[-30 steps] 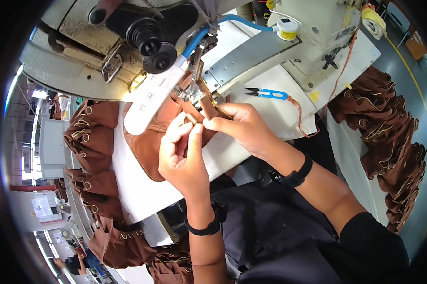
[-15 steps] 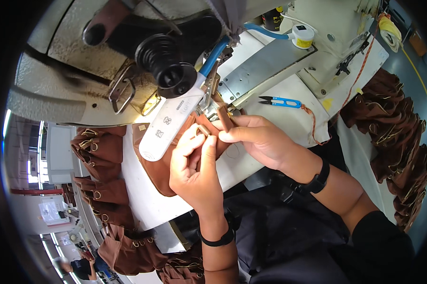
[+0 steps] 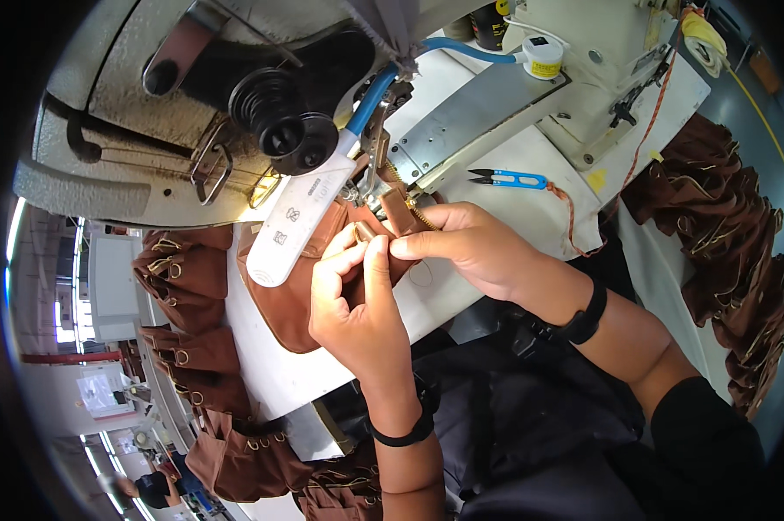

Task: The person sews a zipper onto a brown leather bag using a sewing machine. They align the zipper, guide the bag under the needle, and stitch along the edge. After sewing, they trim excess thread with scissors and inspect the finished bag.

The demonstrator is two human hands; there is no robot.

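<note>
A brown leather bag piece (image 3: 279, 304) lies on the white sewing table, partly under the machine's presser foot (image 3: 370, 187). My left hand (image 3: 357, 321) is closed in a pinch on a small brown leather tab (image 3: 365, 232) with a gold-coloured metal ring at its edge. Right beside it, my right hand (image 3: 474, 252) grips the edge of the bag piece by a gold-toothed zipper (image 3: 421, 217). A folded brown leather strip (image 3: 398, 214) stands up between my right fingers and the presser foot. The fingertips of both hands nearly meet.
A sewing machine (image 3: 105, 165) arches over the work, with a white oblong attachment (image 3: 292, 227) before the bag piece. Blue thread snips (image 3: 518, 181) on an orange cord lie to the right. Brown bags hang in stacks at left (image 3: 192, 286) and right (image 3: 704, 208). A person (image 3: 153, 488) is far left.
The whole view has shifted slightly. The folded leather strip has tilted leftward and more of the gold zipper shows beside my right fingers. Both hands keep their hold.
</note>
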